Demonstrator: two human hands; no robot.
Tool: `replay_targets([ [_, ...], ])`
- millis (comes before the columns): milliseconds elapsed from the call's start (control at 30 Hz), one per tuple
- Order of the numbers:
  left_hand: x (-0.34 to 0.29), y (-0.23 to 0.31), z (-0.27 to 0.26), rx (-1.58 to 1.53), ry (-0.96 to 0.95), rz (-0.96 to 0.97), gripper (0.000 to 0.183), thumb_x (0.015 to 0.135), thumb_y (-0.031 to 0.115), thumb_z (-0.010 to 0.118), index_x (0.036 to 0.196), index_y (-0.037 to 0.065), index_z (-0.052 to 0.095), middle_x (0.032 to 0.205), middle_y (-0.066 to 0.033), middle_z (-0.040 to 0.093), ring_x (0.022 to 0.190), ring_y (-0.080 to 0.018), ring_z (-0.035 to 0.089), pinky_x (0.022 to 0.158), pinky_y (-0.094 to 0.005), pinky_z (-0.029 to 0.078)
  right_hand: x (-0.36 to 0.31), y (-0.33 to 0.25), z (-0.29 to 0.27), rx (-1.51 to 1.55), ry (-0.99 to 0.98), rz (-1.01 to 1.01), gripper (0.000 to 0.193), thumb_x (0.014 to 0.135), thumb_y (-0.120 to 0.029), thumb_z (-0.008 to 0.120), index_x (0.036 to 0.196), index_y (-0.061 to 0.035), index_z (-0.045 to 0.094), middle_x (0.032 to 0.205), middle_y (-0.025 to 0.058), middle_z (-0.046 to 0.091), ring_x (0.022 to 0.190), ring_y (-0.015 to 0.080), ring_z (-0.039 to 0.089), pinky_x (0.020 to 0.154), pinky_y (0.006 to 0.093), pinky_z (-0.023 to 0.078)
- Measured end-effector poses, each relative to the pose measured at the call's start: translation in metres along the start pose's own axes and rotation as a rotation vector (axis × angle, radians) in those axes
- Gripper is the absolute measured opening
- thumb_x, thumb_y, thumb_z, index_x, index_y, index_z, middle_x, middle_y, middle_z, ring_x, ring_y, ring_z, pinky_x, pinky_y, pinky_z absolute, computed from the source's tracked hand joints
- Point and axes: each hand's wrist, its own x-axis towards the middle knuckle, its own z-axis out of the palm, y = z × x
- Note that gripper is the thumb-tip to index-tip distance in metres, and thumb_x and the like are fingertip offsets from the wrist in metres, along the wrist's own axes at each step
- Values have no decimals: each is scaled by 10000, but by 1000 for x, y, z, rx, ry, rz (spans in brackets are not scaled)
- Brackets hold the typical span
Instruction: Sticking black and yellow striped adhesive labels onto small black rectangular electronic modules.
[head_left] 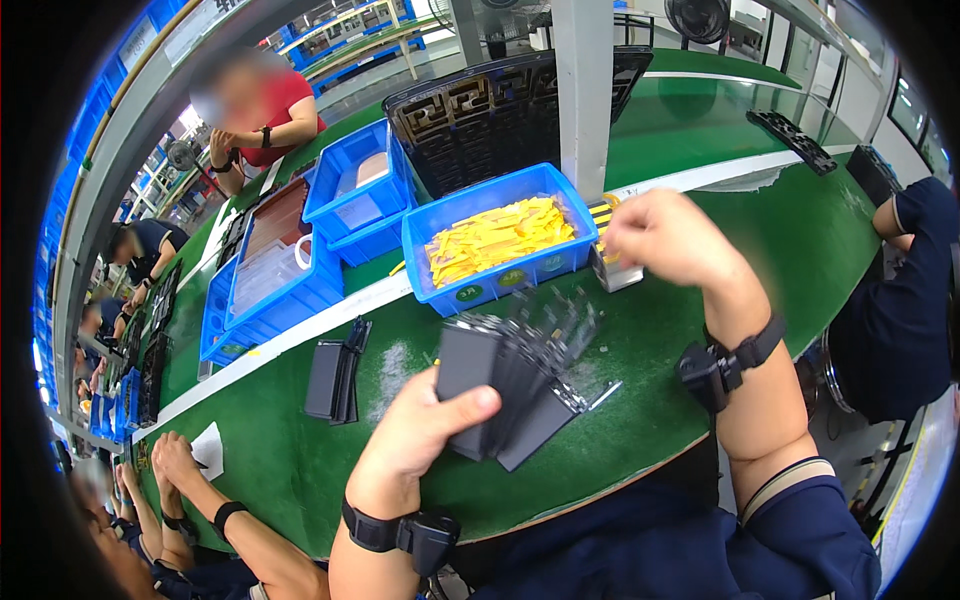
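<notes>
My left hand (425, 425) is closed round a fanned stack of black rectangular panels (505, 395), its thumb lying on top of them. Clear, glinting tabs (565, 325) spread from the stack's far end. Up to the right, my right hand (670, 235) is raised with curled fingers pressed together; whatever they hold, if anything, is too small or hidden. Just beyond those fingertips stands a small box with yellow and black stripes (615, 268). A blue bin (435, 292) full of yellow strips (500, 240) sits beyond the stack.
Another small stack of black panels (335, 375) lies on the green table (300, 475) to the left. Blue bins (330, 280) stand behind it. A grey post (583, 110) rises behind the yellow strips. Co-workers sit along the left and at the right edge.
</notes>
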Motion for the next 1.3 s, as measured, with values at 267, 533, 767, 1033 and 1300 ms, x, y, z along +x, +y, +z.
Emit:
replay_targets([
  [267,0,-2,22,972,77,44,540,683,413,746,939,-45,616,960,-179,618,841,-273,615,729,-324,476,21,37,0,-355,275,15,290,719,-283,671,781,0,669,734,166,645,716,294,630,683,366,492],
  [533,-16,4,57,1306,107,299,966,607,314,794,1342,-55,288,921,-221,593,826,-366,597,745,-378,489,34,54,-2,-223,150,241,325,626,-322,770,640,-22,647,634,156,621,634,279,614,623,378,476],
  [767,-10,6,69,1599,23,133,934,630,168,758,1379,-19,231,808,-201,579,700,-335,604,645,-388,501,24,39,-4,-432,211,124,221,681,-240,745,663,-30,676,634,128,630,606,239,608,598,339,473],
  [1033,5,16,34,1078,334,543,503,725,257,726,1086,-37,537,905,-181,613,782,-296,623,707,-350,507,-14,-24,44,602,-31,-87,141,819,-151,647,762,-22,646,635,19,603,543,66,575,459,192,439],
  [1300,25,-4,9,491,397,568,218,799,-9,625,1002,0,547,851,-34,575,770,-94,561,701,-225,470,-26,-31,72,742,-106,-80,177,834,-139,633,738,2,587,610,40,604,524,76,572,459,193,448],
])
